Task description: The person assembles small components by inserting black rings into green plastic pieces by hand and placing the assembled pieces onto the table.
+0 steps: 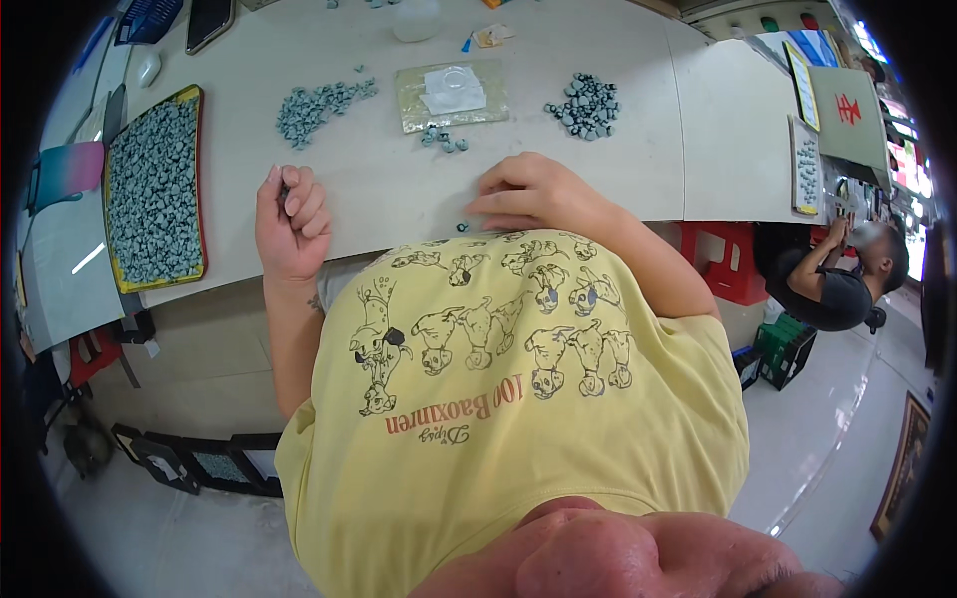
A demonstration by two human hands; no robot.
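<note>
My left hand (293, 221) is closed beside the stone-filled tray, with a small dark stone (285, 195) showing between its thumb and curled fingers. Over the table's near edge, my right hand (533, 193) has its fingers stretched out and apart, holding nothing I can see. A single small grey-green stone (463, 227) lies just below its fingertips. Beyond my left hand spreads a loose pile of pale grey-green stones (314, 112). A darker pile of stones (586, 107) sits beyond my right hand. Several stones (444, 140) lie between the piles, against the flat olive packet (407, 100).
A yellow-rimmed tray (202, 179) full of similar stones stands at the left. White paper (439, 100) with a clear ring rests on the packet. A phone (209, 22) and blue basket (150, 20) are at the far left. At right sits another person (832, 284) near a red stool (733, 261).
</note>
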